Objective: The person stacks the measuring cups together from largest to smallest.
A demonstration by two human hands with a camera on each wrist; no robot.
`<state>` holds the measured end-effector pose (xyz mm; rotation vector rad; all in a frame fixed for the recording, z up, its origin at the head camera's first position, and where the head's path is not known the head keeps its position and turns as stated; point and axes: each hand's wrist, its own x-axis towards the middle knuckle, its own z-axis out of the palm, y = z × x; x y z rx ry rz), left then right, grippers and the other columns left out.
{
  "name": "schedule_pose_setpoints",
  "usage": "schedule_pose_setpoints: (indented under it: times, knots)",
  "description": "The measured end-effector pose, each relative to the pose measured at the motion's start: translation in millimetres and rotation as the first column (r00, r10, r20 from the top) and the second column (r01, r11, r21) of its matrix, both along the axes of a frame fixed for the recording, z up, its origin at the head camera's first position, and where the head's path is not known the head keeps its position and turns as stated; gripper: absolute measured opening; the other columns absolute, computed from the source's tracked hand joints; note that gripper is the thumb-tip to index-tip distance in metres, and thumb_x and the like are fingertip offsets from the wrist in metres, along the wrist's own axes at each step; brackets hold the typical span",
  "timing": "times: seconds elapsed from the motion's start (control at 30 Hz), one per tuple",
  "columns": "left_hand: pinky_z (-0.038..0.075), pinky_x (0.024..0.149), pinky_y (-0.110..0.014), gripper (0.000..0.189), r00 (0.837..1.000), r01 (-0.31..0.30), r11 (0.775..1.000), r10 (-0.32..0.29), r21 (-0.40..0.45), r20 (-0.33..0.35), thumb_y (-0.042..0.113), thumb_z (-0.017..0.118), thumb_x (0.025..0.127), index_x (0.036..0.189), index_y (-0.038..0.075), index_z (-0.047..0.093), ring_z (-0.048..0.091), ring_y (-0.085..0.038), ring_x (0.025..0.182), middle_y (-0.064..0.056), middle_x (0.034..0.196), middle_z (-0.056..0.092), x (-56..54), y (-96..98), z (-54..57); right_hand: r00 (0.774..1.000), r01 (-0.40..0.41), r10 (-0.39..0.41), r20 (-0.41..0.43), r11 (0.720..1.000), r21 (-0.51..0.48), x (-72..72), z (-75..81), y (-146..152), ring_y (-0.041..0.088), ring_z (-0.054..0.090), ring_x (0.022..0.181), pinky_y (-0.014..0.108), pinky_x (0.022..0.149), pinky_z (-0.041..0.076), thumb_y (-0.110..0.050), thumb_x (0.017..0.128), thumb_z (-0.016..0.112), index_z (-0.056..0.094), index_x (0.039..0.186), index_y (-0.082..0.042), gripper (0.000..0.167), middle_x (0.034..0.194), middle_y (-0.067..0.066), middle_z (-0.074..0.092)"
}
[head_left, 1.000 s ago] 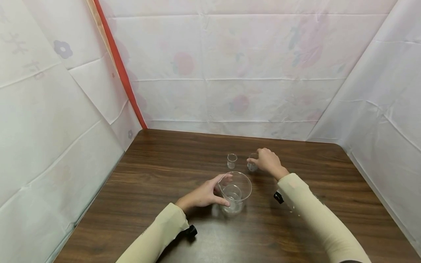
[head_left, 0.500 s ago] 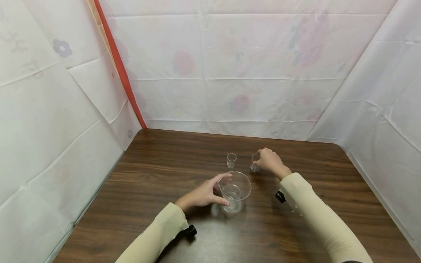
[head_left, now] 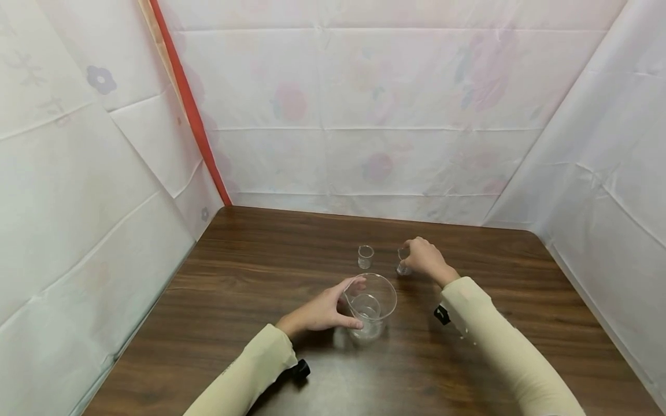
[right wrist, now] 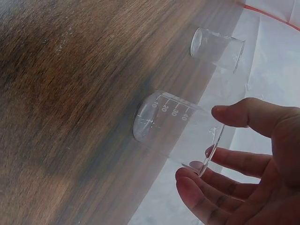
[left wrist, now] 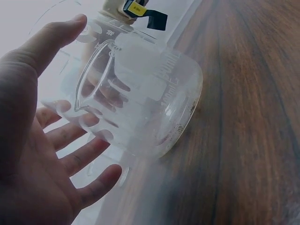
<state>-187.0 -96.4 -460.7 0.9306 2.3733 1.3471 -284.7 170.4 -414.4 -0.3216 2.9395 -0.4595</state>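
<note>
A large glass beaker (head_left: pixel 382 323) stands upright on the table, with a smaller beaker (head_left: pixel 367 306) nested inside it. My left hand (head_left: pixel 325 306) holds the large beaker from its left side, thumb in front and fingers behind. In the left wrist view, this beaker (left wrist: pixel 176 93) has a pouring lip and white volume marks. Farther back, my right hand (head_left: pixel 424 256) grips a small beaker (right wrist: pixel 164 124) near its rim, thumb on one side and fingers on the other. Its scale runs from 10 to 40, and its base is on the table. Another, smaller beaker (head_left: pixel 365 257) stands upright to its left.
The dark wood-grain table (head_left: pixel 250 277) is enclosed by pale patterned sheets (head_left: pixel 333 167) at the back and sides. A red strip (head_left: pixel 195 118) runs down the back left corner.
My right hand has shifted the small beaker slightly to the right, away from its smaller neighbour, and then stays there. My left hand and the large beaker keep their place.
</note>
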Motion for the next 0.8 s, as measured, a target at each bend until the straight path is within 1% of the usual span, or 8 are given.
schedule_pose_setpoints:
  times: [0.17, 0.23, 0.33, 0.47, 0.63, 0.7, 0.8]
  knots:
    - [0.047, 0.102, -0.038, 0.087, 1.000, -0.005, 1.000, 0.005, 0.004, 0.013, 0.032, 0.082, 0.079, 0.149, 0.021, 0.033, 0.048, -0.015, 0.133, -0.001, 0.146, 0.050, 1.6, 0.2, -0.1, 1.000, -0.005, 0.005, -0.013, 1.000, -0.004, 0.4, -2.4, 1.6, 0.041, 0.059, 0.109, 0.052, 0.085, 0.052, -0.019, 0.085, 0.073, 0.060, 0.126, 0.003, 0.049, 0.127, 0.027, 0.057]
    - [0.047, 0.101, -0.036, 0.087, 1.000, -0.012, 1.000, 0.012, 0.005, 0.013, 0.032, 0.082, 0.078, 0.150, 0.021, 0.033, 0.049, -0.015, 0.132, -0.001, 0.146, 0.050, 1.9, 0.8, -0.3, 1.000, -0.007, 0.007, -0.019, 1.000, -0.004, 0.3, -2.5, 2.4, 0.041, 0.060, 0.108, 0.051, 0.084, 0.052, -0.020, 0.085, 0.073, 0.061, 0.126, 0.003, 0.049, 0.126, 0.027, 0.057]
    - [0.048, 0.098, -0.033, 0.087, 1.000, -0.026, 1.000, 0.026, 0.013, -0.001, 0.033, 0.083, 0.077, 0.149, 0.022, 0.034, 0.050, -0.015, 0.130, -0.001, 0.144, 0.052, 2.0, 2.4, -0.7, 1.000, -0.002, 0.002, -0.030, 1.000, 0.003, 0.1, -1.9, 4.1, 0.042, 0.059, 0.109, 0.053, 0.086, 0.051, -0.021, 0.084, 0.073, 0.061, 0.125, 0.003, 0.049, 0.125, 0.027, 0.058]
    - [0.048, 0.097, -0.032, 0.090, 0.999, -0.041, 0.999, 0.042, 0.022, -0.013, 0.033, 0.084, 0.076, 0.150, 0.026, 0.032, 0.051, -0.014, 0.129, 0.000, 0.143, 0.053, 2.7, 3.7, -1.9, 0.999, -0.002, 0.002, -0.034, 1.000, 0.000, 1.3, -0.4, 5.6, 0.042, 0.059, 0.111, 0.055, 0.089, 0.049, -0.022, 0.085, 0.073, 0.062, 0.126, 0.002, 0.048, 0.124, 0.026, 0.059]
    - [0.048, 0.096, -0.033, 0.089, 0.999, -0.048, 0.998, 0.048, 0.038, -0.007, 0.033, 0.084, 0.076, 0.149, 0.029, 0.033, 0.053, -0.014, 0.127, 0.001, 0.142, 0.054, 2.7, 3.3, -2.5, 0.999, -0.012, 0.012, -0.040, 1.000, -0.009, 3.8, 3.6, 4.9, 0.041, 0.060, 0.107, 0.052, 0.085, 0.052, -0.021, 0.085, 0.073, 0.062, 0.125, 0.002, 0.047, 0.122, 0.026, 0.059]
    - [0.048, 0.095, -0.033, 0.088, 0.999, -0.046, 0.998, 0.047, 0.040, -0.008, 0.033, 0.084, 0.076, 0.148, 0.028, 0.034, 0.053, -0.014, 0.127, 0.002, 0.142, 0.054, 2.3, 3.1, -2.5, 0.999, -0.013, 0.012, -0.046, 1.000, -0.011, 4.8, 5.0, 4.4, 0.041, 0.061, 0.106, 0.052, 0.084, 0.052, -0.021, 0.085, 0.073, 0.062, 0.125, 0.003, 0.047, 0.121, 0.026, 0.059]
    - [0.048, 0.096, -0.033, 0.087, 0.999, -0.044, 0.998, 0.044, 0.040, -0.019, 0.032, 0.084, 0.076, 0.148, 0.023, 0.036, 0.051, -0.015, 0.130, 0.001, 0.144, 0.052, 2.1, 2.6, -2.2, 0.999, -0.012, 0.011, -0.052, 1.000, -0.011, 5.8, 6.3, 4.0, 0.041, 0.061, 0.105, 0.052, 0.084, 0.052, -0.021, 0.085, 0.073, 0.062, 0.125, 0.003, 0.047, 0.120, 0.026, 0.059]
